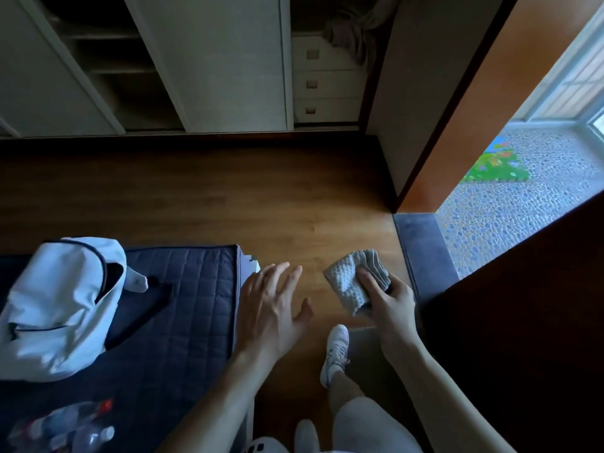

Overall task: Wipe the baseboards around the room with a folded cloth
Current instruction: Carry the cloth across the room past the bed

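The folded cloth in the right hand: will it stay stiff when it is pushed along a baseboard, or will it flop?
Probably floppy: the folded cloth curves round the right hand that grips it. Likely light, since one hand holds it up easily. Its stacked layers, visible at one edge, may slide apart if the grip loosens.

Right hand (390,305) grips folded cloth (351,281); left hand (273,300) spread.

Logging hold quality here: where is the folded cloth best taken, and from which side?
By the stacked layer edges at the right end of the folded cloth, coming from the near side, as the right hand does. Pinching there likely keeps the layers together and leaves the broad textured face free for wiping.
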### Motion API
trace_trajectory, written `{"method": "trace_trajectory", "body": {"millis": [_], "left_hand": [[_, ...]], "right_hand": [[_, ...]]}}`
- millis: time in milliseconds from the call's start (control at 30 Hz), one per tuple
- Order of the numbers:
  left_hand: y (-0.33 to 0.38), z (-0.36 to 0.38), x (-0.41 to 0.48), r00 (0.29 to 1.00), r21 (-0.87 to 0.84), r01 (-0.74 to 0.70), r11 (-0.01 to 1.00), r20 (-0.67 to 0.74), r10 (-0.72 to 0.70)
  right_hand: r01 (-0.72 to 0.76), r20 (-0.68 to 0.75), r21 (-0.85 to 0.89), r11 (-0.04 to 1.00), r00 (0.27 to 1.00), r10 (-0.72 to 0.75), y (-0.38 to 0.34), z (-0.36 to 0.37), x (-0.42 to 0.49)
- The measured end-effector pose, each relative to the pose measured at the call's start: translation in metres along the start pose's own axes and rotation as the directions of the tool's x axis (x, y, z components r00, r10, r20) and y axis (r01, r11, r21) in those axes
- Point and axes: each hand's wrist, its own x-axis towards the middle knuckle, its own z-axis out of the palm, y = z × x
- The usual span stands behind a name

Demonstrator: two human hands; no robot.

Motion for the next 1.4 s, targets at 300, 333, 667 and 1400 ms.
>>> {"method": "trace_trajectory", "body": {"millis": [300, 333, 667, 1400], "left_hand": [[-0.029, 0.026, 0.156, 0.999, 0.013, 0.047, 0.999, -0.009, -0.047], [-0.031, 0.028, 0.177, 0.998, 0.023, 0.057, 0.998, -0.001, -0.057], [-0.049, 0.031, 0.319, 0.992, 0.050, 0.130, 0.990, -0.005, -0.130], [-0.251, 0.028, 0.578, 0.944, 0.092, 0.323, 0.942, -0.102, -0.314]], "right_hand": [[-0.031, 0.058, -0.004, 1.000, 0.998, 0.031, -0.028, 0.041, 0.159], [-0.039, 0.059, -0.010, 0.999, 0.997, 0.039, -0.032, 0.046, 0.181], [-0.063, 0.118, -0.068, 0.996, 0.990, 0.071, -0.071, 0.089, 0.335], [-0.059, 0.242, -0.192, 0.980, 0.964, 0.105, -0.114, 0.329, 0.600]]}}
